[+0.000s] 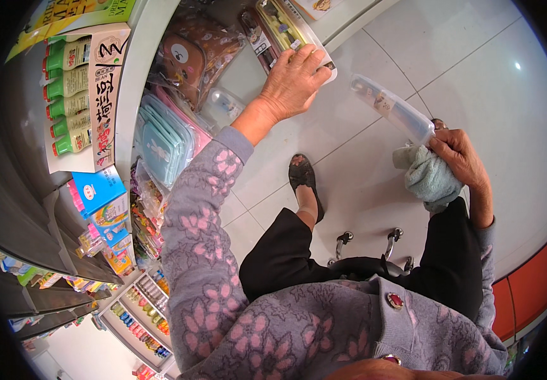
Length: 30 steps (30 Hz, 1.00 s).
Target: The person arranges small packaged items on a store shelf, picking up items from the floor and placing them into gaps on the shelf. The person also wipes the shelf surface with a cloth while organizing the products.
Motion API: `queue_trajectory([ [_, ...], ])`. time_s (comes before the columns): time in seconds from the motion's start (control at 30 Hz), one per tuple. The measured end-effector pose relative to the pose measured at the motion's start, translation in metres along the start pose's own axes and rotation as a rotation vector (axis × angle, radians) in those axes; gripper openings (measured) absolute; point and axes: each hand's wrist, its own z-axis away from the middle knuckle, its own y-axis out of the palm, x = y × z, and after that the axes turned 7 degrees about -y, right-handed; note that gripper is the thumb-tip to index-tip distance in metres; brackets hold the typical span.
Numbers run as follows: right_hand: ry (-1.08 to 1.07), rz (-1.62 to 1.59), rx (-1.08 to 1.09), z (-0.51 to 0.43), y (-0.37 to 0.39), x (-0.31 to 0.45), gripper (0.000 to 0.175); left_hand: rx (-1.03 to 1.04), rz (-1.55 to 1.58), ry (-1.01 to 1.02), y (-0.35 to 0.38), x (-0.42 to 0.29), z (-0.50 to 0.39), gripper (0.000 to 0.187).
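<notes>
My left hand (pixel 297 83) reaches over the near end of a clear plastic bin (pixel 332 71) on the lower shelf. Its fingertips touch a yellow cutlery case (pixel 283 28) in the bin; whether they grip it is hidden. Beside that case lies a dark brown case (pixel 257 38). On the right, above the floor, my right hand (pixel 461 154) pinches the near end of a long translucent plastic case (pixel 392 107) with a printed band and something bluish inside. A pale green cloth (pixel 430 178) hangs bunched under the same hand, seemingly held with it.
Left of the bin are a brown bear-print bag (pixel 183 59), light blue packaged pouches (pixel 159 142) and a small clear container (pixel 223 102). Shelves with green-and-white bottles (pixel 71 95) and blue boxes (pixel 97 190) stand at left. Chrome stool legs (pixel 389 244) are between my legs, and red panels (pixel 530 285) at right.
</notes>
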Motion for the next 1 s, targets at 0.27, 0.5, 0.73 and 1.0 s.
queue_trajectory([
  [0.27, -0.005, 0.029, 0.014, 0.0, -0.002, -0.001, 0.034, -0.071, 0.105, -0.026, 0.002, 0.012, -0.006, 0.05],
  [0.5, -0.014, 0.029, 0.021, -0.001, -0.003, 0.001, 0.034, -0.501, 0.566, -0.566, -0.01, 0.031, -0.048, 0.059],
  [0.73, -0.03, -0.052, -0.012, 0.0, -0.003, 0.006, 0.033, -0.197, 0.625, -0.587, -0.012, 0.039, -0.049, 0.073],
  [1.0, -0.052, -0.004, 0.018, -0.003, -0.005, 0.003, 0.032, 0.085, 0.059, -0.235, -0.004, 0.02, -0.016, 0.078],
])
